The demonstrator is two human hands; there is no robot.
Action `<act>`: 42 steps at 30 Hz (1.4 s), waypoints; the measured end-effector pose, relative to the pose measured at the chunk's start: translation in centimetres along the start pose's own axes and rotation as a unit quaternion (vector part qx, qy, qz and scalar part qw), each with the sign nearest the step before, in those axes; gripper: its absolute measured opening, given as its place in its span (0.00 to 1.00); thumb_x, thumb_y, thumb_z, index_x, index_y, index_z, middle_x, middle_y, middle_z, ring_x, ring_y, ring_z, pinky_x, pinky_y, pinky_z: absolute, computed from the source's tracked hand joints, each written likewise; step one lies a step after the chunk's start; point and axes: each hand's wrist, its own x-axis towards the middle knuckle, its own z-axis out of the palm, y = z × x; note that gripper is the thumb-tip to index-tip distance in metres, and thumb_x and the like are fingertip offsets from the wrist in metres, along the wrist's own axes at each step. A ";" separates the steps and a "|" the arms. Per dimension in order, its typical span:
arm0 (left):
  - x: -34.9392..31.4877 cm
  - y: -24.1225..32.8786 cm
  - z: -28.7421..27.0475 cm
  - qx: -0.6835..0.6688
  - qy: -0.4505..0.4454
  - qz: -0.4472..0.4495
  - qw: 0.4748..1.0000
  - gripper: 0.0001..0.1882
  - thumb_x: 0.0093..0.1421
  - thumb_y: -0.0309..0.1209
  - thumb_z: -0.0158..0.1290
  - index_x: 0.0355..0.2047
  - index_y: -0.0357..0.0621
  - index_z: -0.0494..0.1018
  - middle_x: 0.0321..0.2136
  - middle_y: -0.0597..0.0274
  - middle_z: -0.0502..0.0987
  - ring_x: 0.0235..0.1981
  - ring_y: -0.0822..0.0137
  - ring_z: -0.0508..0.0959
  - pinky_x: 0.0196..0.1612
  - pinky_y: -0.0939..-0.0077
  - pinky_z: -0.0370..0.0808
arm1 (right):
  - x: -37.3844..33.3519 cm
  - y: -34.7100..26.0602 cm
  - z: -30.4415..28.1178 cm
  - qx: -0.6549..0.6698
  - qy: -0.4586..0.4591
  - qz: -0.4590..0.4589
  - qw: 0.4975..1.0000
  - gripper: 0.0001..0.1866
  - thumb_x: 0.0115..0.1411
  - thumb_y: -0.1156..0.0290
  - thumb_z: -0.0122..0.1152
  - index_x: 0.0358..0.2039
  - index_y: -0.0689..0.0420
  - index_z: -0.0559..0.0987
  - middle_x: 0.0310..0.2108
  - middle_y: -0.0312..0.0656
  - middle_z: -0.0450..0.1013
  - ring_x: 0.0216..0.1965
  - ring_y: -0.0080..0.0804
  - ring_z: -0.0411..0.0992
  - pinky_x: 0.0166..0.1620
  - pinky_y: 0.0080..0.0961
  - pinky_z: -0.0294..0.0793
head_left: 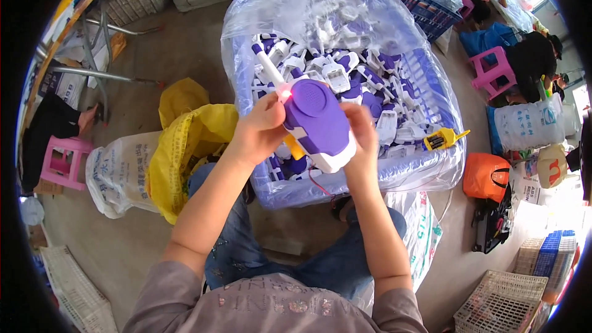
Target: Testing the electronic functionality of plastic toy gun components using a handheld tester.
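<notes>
Nearest on the right of the floor stands a white mesh basket (pixel 499 299), and by the left knee slumps one yellow bag (pixel 185 142), with one white sack (pixel 117 172) just left of it. Ahead of the knees, above the near side of the blue crate (pixel 296 198), the one purple-and-white toy (pixel 317 126) is held up, tilted, its wand pointing far left. The left hand (pixel 259 126) is closed around its left side, thumb near a glowing red spot; the right hand (pixel 362 132) touches the right side, but its fingers are blurred and partly hidden, so I cannot tell how far they close. One red wire (pixel 319 188) hangs below; where it ends is unclear. With the light on, this piece seems mid-check, judging by the glow: it looks put together and lit, but not yet laid down. One yellow battery holder (pixel 439 139) rests at the crate's right side. Inside, beyond the hands, purple-and-white pieces (pixel 336 77) lie heaped under and beside clear plastic, dozens, too overlapped to count; which are finished cannot be told. Farther right, one pink stool (pixel 493 73) shows beside a seated person.
</notes>
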 end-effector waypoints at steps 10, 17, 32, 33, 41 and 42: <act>-0.3 2.5 0.7 0.119 0.032 -0.066 0.990 0.33 0.49 0.46 0.57 0.49 0.34 0.67 0.40 0.61 0.74 0.42 0.71 0.72 0.48 0.78 0.64 | -0.7 -2.2 0.2 -0.354 -0.068 -0.363 0.859 0.20 0.58 0.53 0.49 0.40 0.57 0.66 0.46 0.46 0.70 0.54 0.46 0.59 0.61 0.46 0.37; -0.6 2.5 0.9 0.128 0.052 -0.077 0.987 0.32 0.50 0.45 0.57 0.49 0.35 0.67 0.41 0.61 0.74 0.42 0.71 0.73 0.49 0.77 0.64 | -0.6 -2.2 0.3 -0.329 -0.092 -0.369 0.864 0.23 0.59 0.47 0.44 0.40 0.57 0.65 0.49 0.48 0.67 0.54 0.47 0.60 0.61 0.46 0.36; 0.0 1.8 0.8 -0.058 -0.082 0.075 0.992 0.51 0.46 0.58 0.55 0.58 0.32 0.51 0.55 0.43 0.61 0.62 0.44 0.48 0.62 0.55 0.48 | -1.4 1.5 2.1 0.318 -0.251 0.218 0.888 0.29 0.57 0.59 0.52 0.57 0.55 0.60 0.52 0.45 0.65 0.52 0.35 0.65 0.48 0.35 0.68; 0.1 1.8 1.0 -0.061 -0.086 0.075 0.992 0.51 0.46 0.58 0.55 0.58 0.32 0.51 0.55 0.43 0.61 0.62 0.44 0.48 0.62 0.55 0.48 | -2.1 2.1 2.2 0.371 -0.308 0.179 0.858 0.33 0.54 0.56 0.57 0.58 0.52 0.58 0.53 0.43 0.64 0.50 0.37 0.67 0.47 0.41 0.69; -0.3 2.5 1.3 -0.059 -0.108 0.006 0.992 0.49 0.46 0.53 0.59 0.59 0.34 0.50 0.56 0.44 0.58 0.59 0.51 0.57 0.59 0.60 0.57 | -1.3 0.2 3.6 0.312 -0.220 0.142 0.913 0.30 0.57 0.58 0.54 0.59 0.48 0.57 0.53 0.39 0.64 0.50 0.35 0.68 0.41 0.38 0.76; -0.4 2.5 0.9 -0.062 -0.095 0.013 0.993 0.47 0.46 0.50 0.60 0.58 0.36 0.52 0.56 0.44 0.58 0.58 0.54 0.59 0.56 0.61 0.62 | -1.0 0.3 3.5 0.312 -0.219 0.142 0.914 0.30 0.57 0.58 0.54 0.59 0.48 0.57 0.53 0.39 0.64 0.50 0.35 0.68 0.41 0.38 0.76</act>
